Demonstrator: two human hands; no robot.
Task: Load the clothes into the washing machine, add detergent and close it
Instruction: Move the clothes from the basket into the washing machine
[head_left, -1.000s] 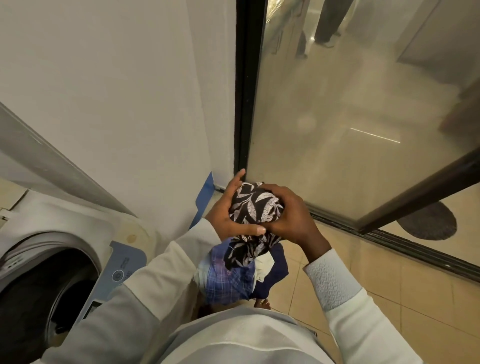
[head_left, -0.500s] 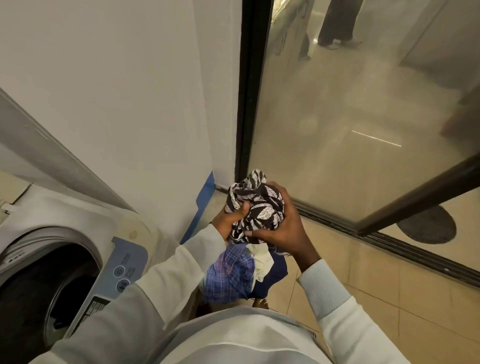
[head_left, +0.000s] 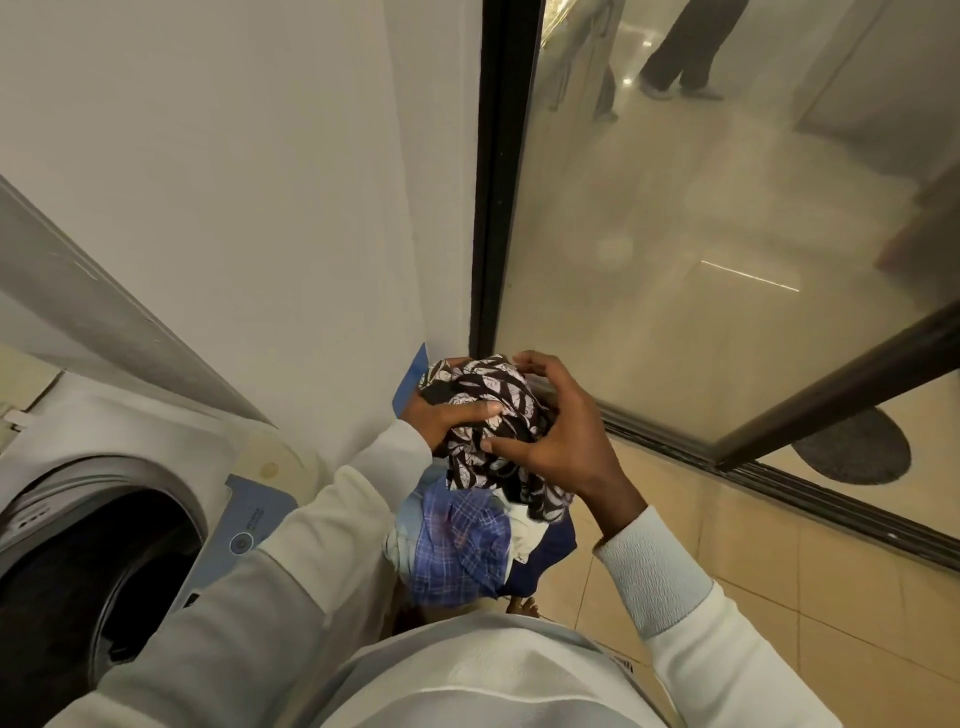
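Note:
A bunched black cloth with a white leaf print (head_left: 493, 410) is held up in front of my chest. My left hand (head_left: 441, 415) grips its left side, thumb across the front. My right hand (head_left: 556, 431) grips its right side with curled fingers over the top. Below the cloth sits a pile of clothes (head_left: 462, 551), with a blue checked piece, a white piece and a dark blue piece; what they lie in is hidden. The washing machine (head_left: 156, 441) stands at the lower left, its dark drum opening (head_left: 88, 587) uncovered and its blue control panel (head_left: 249, 525) beside it.
A white wall (head_left: 260, 208) rises behind the machine. A black-framed glass door (head_left: 701, 234) fills the right; another person's legs (head_left: 680, 52) show behind it. A dark mat (head_left: 857, 447) lies on the tan tiled floor (head_left: 753, 545).
Both hands have kept bunching the leaf-print cloth; the right hand has moved further over its top and the bundle has shifted slightly.

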